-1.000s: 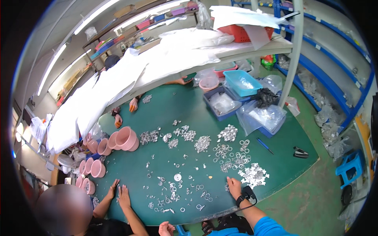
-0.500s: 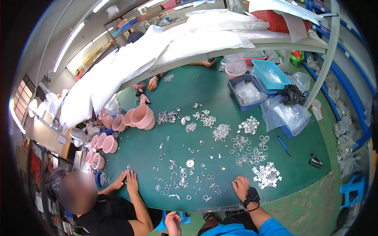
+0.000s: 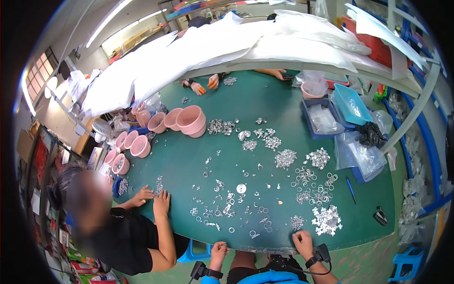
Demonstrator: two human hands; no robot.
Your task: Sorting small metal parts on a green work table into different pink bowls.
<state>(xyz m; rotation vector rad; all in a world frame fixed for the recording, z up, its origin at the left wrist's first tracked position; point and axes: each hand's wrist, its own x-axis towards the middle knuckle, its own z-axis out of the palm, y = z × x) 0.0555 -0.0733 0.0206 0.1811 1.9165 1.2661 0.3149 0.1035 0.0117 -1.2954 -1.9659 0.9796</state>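
My left hand is at the near table edge, fingers curled in; anything inside is hidden. My right hand rests at the same edge, fingers bent and close together, just short of a small pile of silver metal pieces. Whether they pinch a piece cannot be made out. To its right lies a bigger heap of flat silver pieces. Behind these are silver rings. A scatter of rings and small metal parts surrounds a round white disc ahead of my left hand.
At the left, a person's hand lies beside small metal pieces. Pink tubs line the green table's left side. Blue bins, a pen and a black stapler are right. A shelf with white sheeting spans the back.
My right hand has drawn back toward the edge, and a small pile shows ahead of it. My left hand has come up to the table edge. The view has shifted.
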